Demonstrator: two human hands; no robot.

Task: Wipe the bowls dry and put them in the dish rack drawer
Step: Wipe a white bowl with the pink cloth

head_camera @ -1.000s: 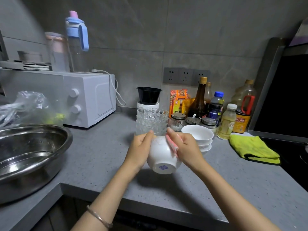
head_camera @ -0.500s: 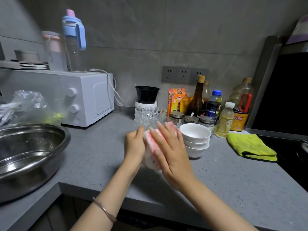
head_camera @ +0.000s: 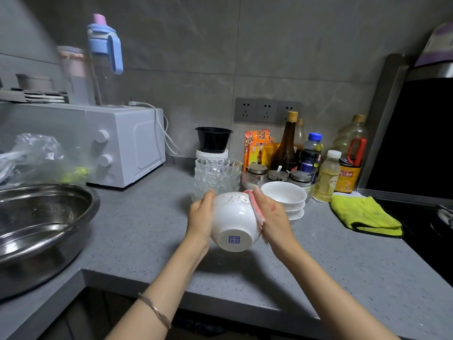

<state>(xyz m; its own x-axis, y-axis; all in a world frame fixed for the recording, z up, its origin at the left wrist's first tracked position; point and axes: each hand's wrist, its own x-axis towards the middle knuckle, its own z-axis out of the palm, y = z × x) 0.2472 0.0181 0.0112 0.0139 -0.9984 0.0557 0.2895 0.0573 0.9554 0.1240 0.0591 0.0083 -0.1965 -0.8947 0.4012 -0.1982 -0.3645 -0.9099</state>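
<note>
My left hand grips the bowl by its wall, my right hand pinches the cloth against it; glazed, stiff, breakable, I judge it slippery, safest held by rim and foot.

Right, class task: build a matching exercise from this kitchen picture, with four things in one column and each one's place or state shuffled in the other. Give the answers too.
Things
1 speckled white bowl
2 pink cloth
3 yellow cloth
4 steel basin

Places or states
A lies folded at the right of the counter
B stands at the counter's left end
C pressed on a bowl's side by the right hand
D held up, base towards the camera

Pairs: 1-D, 2-C, 3-A, 4-B
</note>
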